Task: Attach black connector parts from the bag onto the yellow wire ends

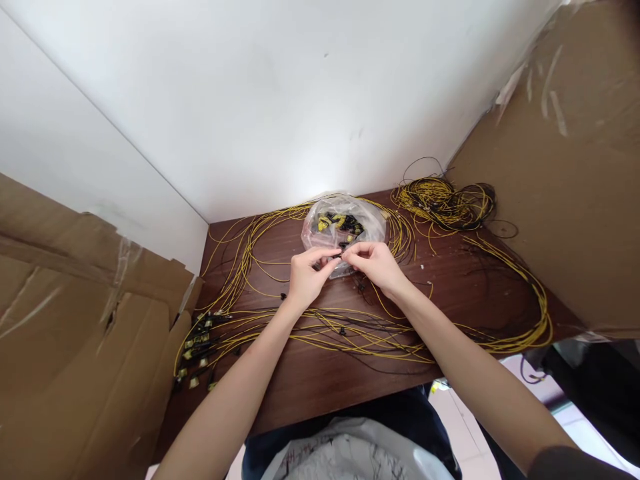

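My left hand [307, 275] and my right hand [375, 264] meet above the dark wooden table [320, 383], fingertips pinched together on a small black connector [337, 254]. A thin wire trails down from it toward the table. Just behind my hands sits a clear plastic bag [345, 223] holding several black and yellow connectors. Yellow and black wires [360, 333] lie spread across the table under my forearms.
A bunch of wire ends with connectors [200, 347] lies at the table's left edge. A tangled coil of yellow and black wire [443, 200] sits at the back right. Cardboard sheets flank the table on the left [75, 347] and right [570, 173]. A white wall rises behind.
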{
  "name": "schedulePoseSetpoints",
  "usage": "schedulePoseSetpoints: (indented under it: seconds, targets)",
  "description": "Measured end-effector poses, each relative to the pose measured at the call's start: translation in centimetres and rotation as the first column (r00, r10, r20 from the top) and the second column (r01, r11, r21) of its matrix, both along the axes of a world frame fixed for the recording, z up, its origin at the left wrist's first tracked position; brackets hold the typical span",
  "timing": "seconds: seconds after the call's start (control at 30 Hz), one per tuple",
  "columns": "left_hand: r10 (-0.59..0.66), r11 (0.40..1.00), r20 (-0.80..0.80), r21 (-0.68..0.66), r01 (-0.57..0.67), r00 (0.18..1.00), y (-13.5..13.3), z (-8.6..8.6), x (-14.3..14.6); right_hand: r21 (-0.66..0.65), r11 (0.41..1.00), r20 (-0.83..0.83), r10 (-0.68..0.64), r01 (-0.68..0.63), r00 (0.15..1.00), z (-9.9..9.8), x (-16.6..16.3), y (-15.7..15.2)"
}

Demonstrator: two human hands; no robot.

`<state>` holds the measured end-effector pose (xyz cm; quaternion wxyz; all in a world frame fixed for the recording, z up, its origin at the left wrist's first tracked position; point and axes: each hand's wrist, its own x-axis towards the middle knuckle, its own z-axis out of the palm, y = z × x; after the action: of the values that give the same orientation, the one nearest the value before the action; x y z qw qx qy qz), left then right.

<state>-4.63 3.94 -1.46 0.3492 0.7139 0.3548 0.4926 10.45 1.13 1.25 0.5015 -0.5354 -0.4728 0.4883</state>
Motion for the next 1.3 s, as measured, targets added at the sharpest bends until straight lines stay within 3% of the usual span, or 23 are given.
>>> schedulePoseSetpoints:
  seconds: [0.43, 0.67, 0.87, 1.07, 1.3]
  targets:
    - [-0.01, 0.999, -0.023, 0.03, 0.011, 1.0, 0.03, 0.16, -0.11, 0.043, 0.999, 0.016, 0.009, -0.01, 1.0, -0.56, -0.09, 0.17]
    - [0.007, 0.999, -0.009, -0.046, -0.007, 1.0, 0.16, -0.11, -0.14, 0.091, 0.994, 0.034, 0.06, -0.063, 0.998, -0.36, 0.28, 0.08]
    - [0.016, 0.989, 0.046, -0.147, -0.009, 0.999, 0.47, -0.54, -0.11, 0.065, 0.995, -0.035, 0.074, -0.072, 0.997, -0.11, 0.34, 0.1]
    - [-0.006, 0.993, 0.038, -0.116, 0.011, 0.999, 0.37, -0.27, -0.05, -0.005, 1.0, -0.183, -0.003, 0.002, 0.983, -0.46, 0.19, 0.25]
    - [-0.016, 0.994, 0.049, -0.103, 0.021, 0.999, 0.27, 0.0, 0.01, -0.014, 0.999, -0.246, -0.05, 0.048, 0.968, -0.79, -0.19, 0.37]
